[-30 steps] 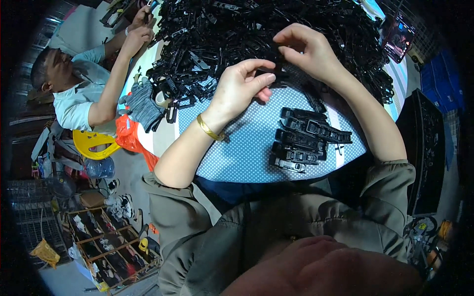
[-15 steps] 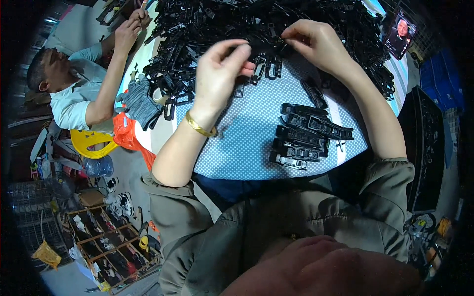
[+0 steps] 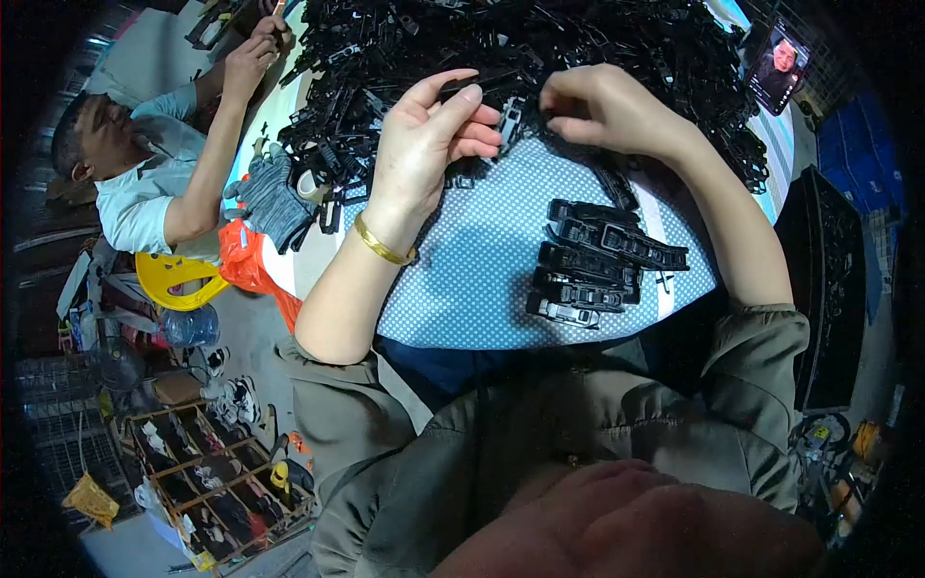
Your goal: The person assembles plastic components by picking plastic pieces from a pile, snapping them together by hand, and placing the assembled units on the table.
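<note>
My left hand (image 3: 424, 130), a gold bangle on its wrist, hovers at the near edge of a heap of black parts (image 3: 434, 43). Its thumb and index finger are apart, and the other fingertips come up against a small black-and-silver clip-like part (image 3: 512, 118); no firm grip on it shows. Across from it my right hand (image 3: 612, 106) bends its fingers over the heap's edge. Blur and the dark parts behind hide whether it holds anything. Nearer me, several long black clip-like parts (image 3: 588, 275) lie stacked side by side on the blue dotted cloth (image 3: 462, 279).
A grey glove (image 3: 275, 202), a tape roll (image 3: 308, 185) and an orange-red plastic bag (image 3: 246, 260) lie at the left. Beyond them a co-worker (image 3: 154, 183) sits, arms on the table. A lit phone (image 3: 779, 69) stands back right. A yellow stool (image 3: 178, 279) is at the left.
The small black-and-silver part has shifted up and away from me beside my left fingers. My right hand has moved slightly toward me and curled more. The stacked parts have not moved.
</note>
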The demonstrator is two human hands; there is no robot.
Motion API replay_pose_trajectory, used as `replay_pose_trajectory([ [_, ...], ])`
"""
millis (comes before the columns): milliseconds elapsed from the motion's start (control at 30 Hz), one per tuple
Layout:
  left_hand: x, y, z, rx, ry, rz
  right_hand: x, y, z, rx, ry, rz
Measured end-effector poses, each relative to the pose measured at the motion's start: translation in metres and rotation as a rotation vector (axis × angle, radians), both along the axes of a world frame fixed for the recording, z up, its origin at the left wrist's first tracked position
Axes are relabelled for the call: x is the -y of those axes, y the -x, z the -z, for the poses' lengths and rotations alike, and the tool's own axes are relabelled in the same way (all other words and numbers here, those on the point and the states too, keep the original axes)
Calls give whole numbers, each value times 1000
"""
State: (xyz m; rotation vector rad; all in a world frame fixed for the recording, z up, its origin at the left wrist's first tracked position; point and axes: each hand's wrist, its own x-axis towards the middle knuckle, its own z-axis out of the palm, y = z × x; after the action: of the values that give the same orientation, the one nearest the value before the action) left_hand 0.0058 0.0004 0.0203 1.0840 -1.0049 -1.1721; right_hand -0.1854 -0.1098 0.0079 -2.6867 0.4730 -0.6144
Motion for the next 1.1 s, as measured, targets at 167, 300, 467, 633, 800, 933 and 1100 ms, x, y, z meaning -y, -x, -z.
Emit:
replay_pose_trajectory([
  [167, -2, -1, 0, -42, -19, -4, 12, 0, 2, 204, -257, 10],
  [300, 0, 4, 0, -39, -62, 66, 22, 7, 0, 181, -634, 67],
  [467, -4, 4, 2, 84, -132, 152, 19, 4, -4, -151, -34, 458],
  [633, -3, 11, 1, 99, -115, 95, 17, 7, 1, 148, 392, 432],
  [800, -1, 5, 3, 78, -124, 87, -2, -3, 4, 49, 292, 263],
  [933, 0, 4, 2, 124, -124, 79, -1, -15, 15, -45, 316, 388],
  [1100, 2, 6, 3, 78, -119, 52, 8, -3, 10, 76, 349, 462],
])
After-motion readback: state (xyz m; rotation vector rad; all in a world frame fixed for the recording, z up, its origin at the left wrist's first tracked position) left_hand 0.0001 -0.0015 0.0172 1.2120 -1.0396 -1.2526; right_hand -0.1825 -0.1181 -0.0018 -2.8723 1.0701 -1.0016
